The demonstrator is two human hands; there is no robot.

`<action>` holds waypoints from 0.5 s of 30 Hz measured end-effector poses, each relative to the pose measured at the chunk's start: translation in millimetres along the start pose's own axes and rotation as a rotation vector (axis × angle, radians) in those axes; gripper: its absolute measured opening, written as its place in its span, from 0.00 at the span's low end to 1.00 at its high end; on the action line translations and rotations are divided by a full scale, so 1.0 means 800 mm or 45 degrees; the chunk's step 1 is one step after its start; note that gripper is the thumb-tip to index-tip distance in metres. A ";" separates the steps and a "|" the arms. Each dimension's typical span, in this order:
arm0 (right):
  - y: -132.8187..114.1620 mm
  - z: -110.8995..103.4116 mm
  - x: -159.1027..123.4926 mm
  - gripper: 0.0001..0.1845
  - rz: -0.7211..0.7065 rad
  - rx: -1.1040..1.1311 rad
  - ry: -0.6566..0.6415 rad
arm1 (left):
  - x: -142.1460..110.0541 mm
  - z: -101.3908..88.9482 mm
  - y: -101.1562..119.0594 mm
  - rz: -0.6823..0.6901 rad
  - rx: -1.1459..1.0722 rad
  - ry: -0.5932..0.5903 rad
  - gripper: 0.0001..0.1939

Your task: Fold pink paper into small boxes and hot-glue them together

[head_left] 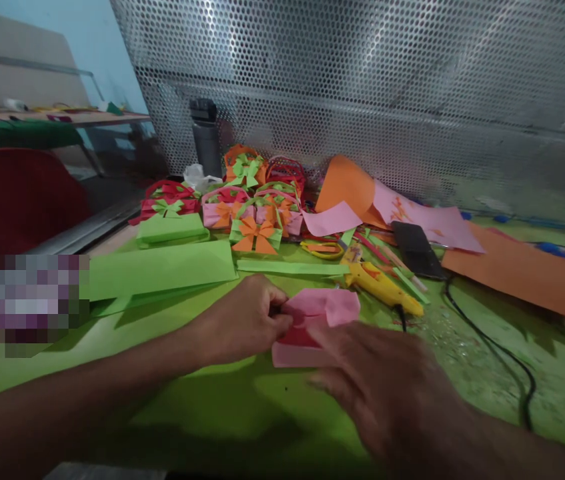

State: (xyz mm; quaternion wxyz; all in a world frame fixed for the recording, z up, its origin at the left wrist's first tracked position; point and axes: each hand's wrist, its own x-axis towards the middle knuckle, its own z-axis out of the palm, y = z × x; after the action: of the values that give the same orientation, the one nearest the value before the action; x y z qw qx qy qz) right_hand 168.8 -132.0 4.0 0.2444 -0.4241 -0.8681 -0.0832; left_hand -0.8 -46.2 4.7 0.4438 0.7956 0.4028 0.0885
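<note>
A folded pink paper piece (317, 319) lies on the green table top (242, 407) in front of me. My left hand (247, 319) is closed in a pinch on the pink paper's left edge. My right hand (387, 393) lies over the paper's lower right part, fingers stretched out and blurred, pressing on it. Part of the paper is hidden under my right hand.
A yellow glue gun (382, 288) with a black cord (502, 360) lies just right of the paper. Behind are green paper sheets (162, 270), several paper baskets with bows (242, 213), orange and pink sheets (522, 273), a black phone (416, 249) and a perforated metal screen (362, 87).
</note>
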 end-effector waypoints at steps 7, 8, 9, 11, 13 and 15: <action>0.054 -0.028 0.010 0.12 0.464 -0.048 0.086 | -0.002 -0.002 0.005 -0.069 0.037 -0.008 0.12; 0.062 -0.028 0.009 0.16 0.507 -0.017 0.042 | -0.002 -0.002 0.005 -0.086 0.056 -0.003 0.12; 0.070 -0.027 0.009 0.20 0.542 0.026 -0.031 | -0.002 -0.002 0.006 -0.094 0.072 -0.001 0.12; 0.081 -0.025 0.009 0.27 0.600 0.118 -0.196 | -0.002 -0.002 0.006 -0.088 0.105 -0.003 0.11; 0.087 -0.022 0.011 0.30 0.635 0.198 -0.337 | -0.002 -0.001 0.004 -0.063 0.153 0.013 0.12; 0.088 -0.019 0.013 0.29 0.648 0.295 -0.465 | -0.003 0.000 0.002 -0.031 0.214 0.051 0.12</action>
State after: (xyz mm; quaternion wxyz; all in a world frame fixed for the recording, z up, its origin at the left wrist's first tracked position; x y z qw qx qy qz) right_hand 223.1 -85.9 17.9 0.1442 -0.6047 -0.7673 0.1573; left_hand -1.6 -48.5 6.5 0.3684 0.8231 0.4273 0.0650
